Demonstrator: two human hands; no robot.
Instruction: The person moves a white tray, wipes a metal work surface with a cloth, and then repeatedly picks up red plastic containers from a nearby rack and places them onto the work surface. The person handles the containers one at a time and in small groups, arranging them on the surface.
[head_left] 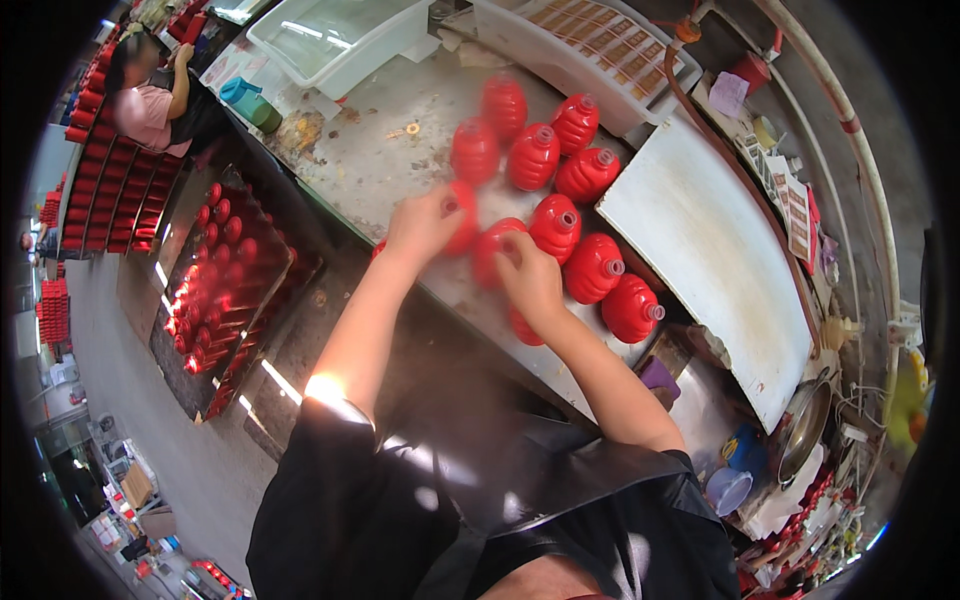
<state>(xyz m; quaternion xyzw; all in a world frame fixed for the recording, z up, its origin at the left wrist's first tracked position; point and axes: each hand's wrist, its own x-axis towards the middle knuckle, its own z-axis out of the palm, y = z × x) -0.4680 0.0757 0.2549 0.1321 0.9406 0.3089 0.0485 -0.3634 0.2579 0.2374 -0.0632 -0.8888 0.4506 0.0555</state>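
My left hand has its fingers closed at the neck of a red ribbed bottle on the worktable. Close by on its right, my right hand pinches the top of another red bottle. Around them several more bulbous red bottles with clear open necks are grouped, among them one beside my right hand, one farther right and one at the back. Another bottle is partly hidden under my right forearm.
The grey worktable carries a clear plastic bin and a white tray of printed sheets at the back. A white board lies to the right. A teal jug stands left. Beyond the left edge is a rack of red items; a person sits farther off.
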